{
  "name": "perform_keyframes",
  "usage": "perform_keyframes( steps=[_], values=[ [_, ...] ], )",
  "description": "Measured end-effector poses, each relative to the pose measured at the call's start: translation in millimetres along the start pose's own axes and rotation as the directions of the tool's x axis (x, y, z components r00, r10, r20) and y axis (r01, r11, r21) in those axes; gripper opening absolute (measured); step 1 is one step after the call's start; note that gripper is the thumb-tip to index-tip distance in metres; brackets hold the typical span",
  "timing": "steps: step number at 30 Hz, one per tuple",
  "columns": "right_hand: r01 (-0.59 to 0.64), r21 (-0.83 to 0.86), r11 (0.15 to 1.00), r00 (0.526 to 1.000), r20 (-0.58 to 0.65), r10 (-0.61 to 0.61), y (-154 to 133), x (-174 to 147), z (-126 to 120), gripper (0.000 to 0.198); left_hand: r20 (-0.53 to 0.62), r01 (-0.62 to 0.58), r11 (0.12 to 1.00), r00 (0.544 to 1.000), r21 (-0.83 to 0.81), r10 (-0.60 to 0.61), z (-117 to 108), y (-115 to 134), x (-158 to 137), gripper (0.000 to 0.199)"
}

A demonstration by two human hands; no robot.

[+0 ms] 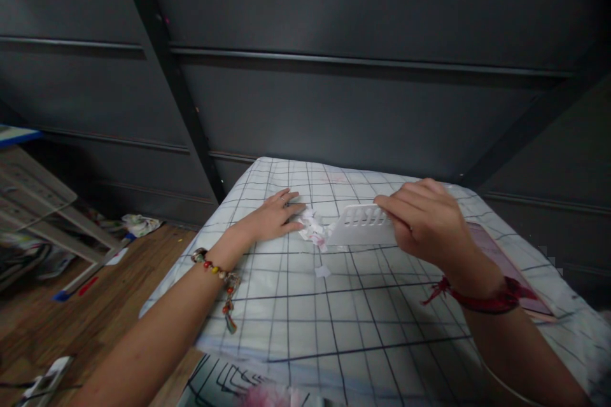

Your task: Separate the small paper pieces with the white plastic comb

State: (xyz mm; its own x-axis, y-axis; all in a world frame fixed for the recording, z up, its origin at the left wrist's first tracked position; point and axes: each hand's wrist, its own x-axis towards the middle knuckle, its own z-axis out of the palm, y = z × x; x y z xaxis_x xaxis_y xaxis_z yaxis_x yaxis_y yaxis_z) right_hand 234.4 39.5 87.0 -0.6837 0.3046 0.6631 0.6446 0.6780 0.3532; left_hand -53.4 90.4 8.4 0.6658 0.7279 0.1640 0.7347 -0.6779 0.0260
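At the frame's centre, small white paper scraps lie in a loose pile at the spread fingertips of the left hand. Right of centre, the right hand grips a flat white slotted plate, its left edge beside the pile.

No legible text, labels, brands, numbers, signs

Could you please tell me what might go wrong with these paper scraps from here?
The left hand, at the edge of the paper scraps, might scatter them. The stray scrap, lying apart from the others, could be missed by the white slotted piece in the right hand.
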Motion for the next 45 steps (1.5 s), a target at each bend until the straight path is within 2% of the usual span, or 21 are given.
perform_keyframes(
  steps=[5, 25, 29, 36, 42, 45],
  values=[
    [0.053, 0.064, 0.997, 0.998, 0.015, -0.054, -2.7, 2.0, 1.9, 0.026, 0.005, -0.006, 1.0, 1.0, 0.026, 0.005, 0.8, -0.4, 0.6, 0.05],
    [0.022, 0.162, 0.987, 0.999, 0.029, -0.027, -5.1, 2.9, 1.0, 0.025, -0.001, -0.026, 1.0, 1.0, -0.011, 0.026, 1.3, -1.1, 0.8, 0.049],
    [0.014, 0.08, 0.997, 1.0, -0.021, -0.012, -7.3, 4.8, 2.0, 0.026, 0.001, -0.011, 1.0, 1.0, 0.002, 0.011, 0.9, -0.7, 0.9, 0.051],
    [0.017, 0.05, 0.999, 1.0, -0.018, -0.016, -10.3, 7.0, 3.0, 0.028, 0.007, -0.002, 1.0, 1.0, 0.006, 0.001, -0.6, 0.3, 0.9, 0.052],
    [0.005, -0.009, 1.0, 1.0, 0.022, -0.005, -1.9, 1.1, 5.7, 0.029, 0.002, -0.009, 1.0, 1.0, 0.009, 0.009, 2.2, -1.7, 0.5, 0.051],
    [-0.01, -0.048, 0.999, 1.0, 0.005, 0.01, 1.9, -1.4, 4.9, 0.027, -0.003, -0.004, 1.0, 1.0, 0.009, 0.004, 1.8, -1.1, 0.3, 0.05]
  ],
)
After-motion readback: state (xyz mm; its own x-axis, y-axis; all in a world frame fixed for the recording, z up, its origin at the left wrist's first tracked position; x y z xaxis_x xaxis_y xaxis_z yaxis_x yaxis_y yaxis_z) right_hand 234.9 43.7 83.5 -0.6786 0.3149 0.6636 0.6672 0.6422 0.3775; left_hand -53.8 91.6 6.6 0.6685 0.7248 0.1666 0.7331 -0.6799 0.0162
